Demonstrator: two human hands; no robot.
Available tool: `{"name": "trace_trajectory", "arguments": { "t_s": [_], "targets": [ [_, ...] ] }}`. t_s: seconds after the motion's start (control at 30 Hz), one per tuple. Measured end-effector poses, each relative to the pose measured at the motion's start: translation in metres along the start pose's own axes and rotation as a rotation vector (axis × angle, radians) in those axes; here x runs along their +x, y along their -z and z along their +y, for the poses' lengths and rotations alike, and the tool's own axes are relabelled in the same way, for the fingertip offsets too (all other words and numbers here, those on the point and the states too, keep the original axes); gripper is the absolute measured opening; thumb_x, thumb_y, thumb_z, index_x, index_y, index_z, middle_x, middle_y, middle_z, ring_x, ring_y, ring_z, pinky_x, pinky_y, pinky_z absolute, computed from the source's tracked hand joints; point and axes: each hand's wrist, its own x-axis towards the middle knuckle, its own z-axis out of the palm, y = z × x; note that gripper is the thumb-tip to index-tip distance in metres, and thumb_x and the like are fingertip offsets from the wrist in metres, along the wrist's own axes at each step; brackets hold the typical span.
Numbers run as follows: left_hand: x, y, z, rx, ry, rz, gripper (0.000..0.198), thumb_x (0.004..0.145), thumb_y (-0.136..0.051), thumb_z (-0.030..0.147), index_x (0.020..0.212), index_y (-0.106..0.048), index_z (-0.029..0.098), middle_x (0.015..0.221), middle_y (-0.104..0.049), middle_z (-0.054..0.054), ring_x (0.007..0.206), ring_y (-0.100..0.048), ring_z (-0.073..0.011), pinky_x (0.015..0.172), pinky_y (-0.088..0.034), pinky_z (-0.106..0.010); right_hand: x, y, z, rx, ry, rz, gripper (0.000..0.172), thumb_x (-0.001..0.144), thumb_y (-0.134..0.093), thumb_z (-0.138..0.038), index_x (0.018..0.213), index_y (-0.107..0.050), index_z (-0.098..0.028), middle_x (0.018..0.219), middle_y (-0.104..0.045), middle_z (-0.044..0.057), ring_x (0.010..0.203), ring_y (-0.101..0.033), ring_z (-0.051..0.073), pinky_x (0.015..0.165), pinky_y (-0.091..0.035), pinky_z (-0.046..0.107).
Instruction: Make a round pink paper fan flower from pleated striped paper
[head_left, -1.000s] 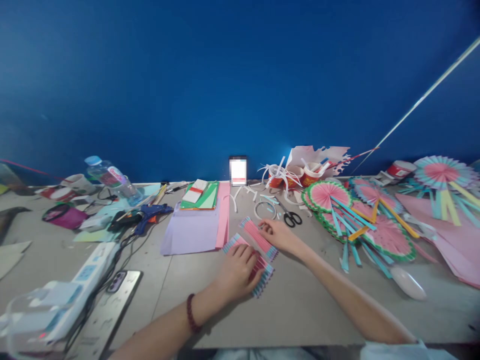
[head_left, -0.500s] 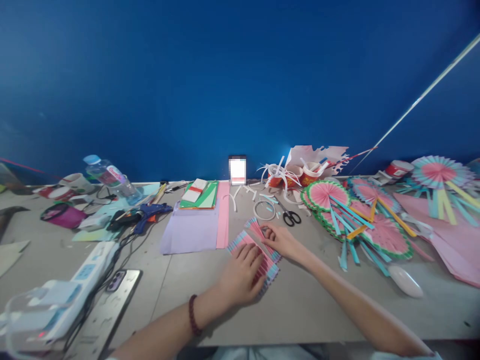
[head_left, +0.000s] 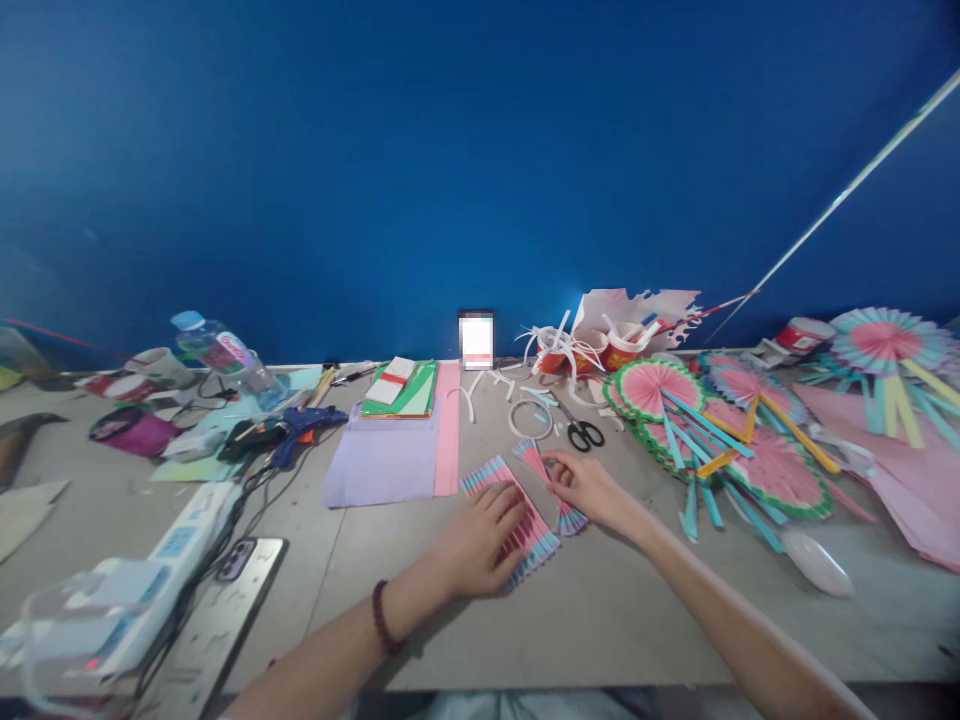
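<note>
Now R hand [head_left: 589,487] pinches the pleated strip [head_left: 572,521] mid-way, apart from L hand [head_left: 478,540], palm-down on the pleated sheet [head_left: 543,541] just beside, on table [head_left: 637,630], prob gathering step, so next move needs waist held tight.

Dark-red beaded bracelet [head_left: 385,618] is circling the left wrist [head_left: 411,605] | right hand [head_left: 592,487] is showing bare | pale bluish clothing [head_left: 502,706] is peeking in at the bottom

Your wide pleated paper [head_left: 537,530] is pink, banded with light blue at its ends, as is your narrow pleated paper [head_left: 574,521]; your bracelet [head_left: 381,624] is dark red, the worktop [head_left: 622,620] grey, the wall [head_left: 480,150] blue.
</note>
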Motion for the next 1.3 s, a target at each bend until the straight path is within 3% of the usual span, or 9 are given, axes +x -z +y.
{"name": "trace_trajectory", "arguments": {
  "t_s": [0.23, 0.43, 0.63, 0.97, 1.3],
  "targets": [
    [0.001, 0.001, 0.0, -0.001, 0.015, -0.019, 0.049, 0.085, -0.05, 0.039, 0.128, -0.048, 0.015, 0.13, -0.053, -0.015, 0.127, -0.041, -0.0295, 0.104, -0.036, -0.047, 0.0, 0.014, 0.005, -0.014, 0.0, 0.08, 0.04, 0.069, -0.056, -0.023, 0.107, -0.062, -0.012, 0.071, -0.061, 0.002, 0.061, -0.057, 0.015, 0.057, -0.045, 0.024],
    [0.001, 0.001, 0.0, 0.011, 0.015, -0.023, 0.051, 0.085, -0.05, 0.038, 0.129, -0.046, 0.014, 0.13, -0.053, -0.015, 0.127, -0.041, -0.03, 0.105, -0.036, -0.047, -0.001, -0.001, 0.007, -0.001, 0.023, 0.006, 0.047, 0.069, -0.056, -0.021, 0.114, -0.061, -0.009, 0.068, -0.061, 0.0, 0.054, -0.055, 0.012, 0.055, -0.044, 0.023],
    [0.001, -0.001, 0.0, 0.007, 0.008, -0.023, 0.057, 0.084, -0.051, 0.038, 0.134, -0.042, 0.012, 0.131, -0.052, -0.017, 0.128, -0.041, -0.0312, 0.105, -0.036, -0.049, 0.002, -0.017, 0.006, 0.001, 0.001, 0.048, 0.048, 0.07, -0.052, -0.018, 0.117, -0.06, -0.008, 0.067, -0.063, 0.0, 0.053, -0.057, 0.012, 0.057, -0.045, 0.023],
    [0.002, 0.002, 0.001, 0.02, 0.011, -0.064, 0.059, 0.085, -0.049, 0.038, 0.137, -0.04, 0.013, 0.134, -0.049, -0.018, 0.13, -0.038, -0.0323, 0.108, -0.031, -0.052, 0.004, -0.026, 0.007, -0.121, 0.09, 0.098, 0.042, 0.068, -0.052, -0.013, 0.106, -0.069, -0.014, 0.076, -0.066, 0.002, 0.058, -0.057, 0.011, 0.06, -0.046, 0.022],
    [-0.004, -0.008, -0.004, -0.025, 0.035, -0.035, 0.063, 0.086, -0.047, 0.042, 0.142, -0.031, 0.017, 0.143, -0.039, -0.017, 0.134, -0.032, -0.0325, 0.106, -0.032, -0.052, 0.002, -0.028, 0.0, -0.126, 0.091, 0.081, 0.041, 0.068, -0.053, -0.013, 0.105, -0.069, -0.013, 0.078, -0.066, 0.003, 0.059, -0.058, 0.011, 0.06, -0.047, 0.022]
  ]
}}
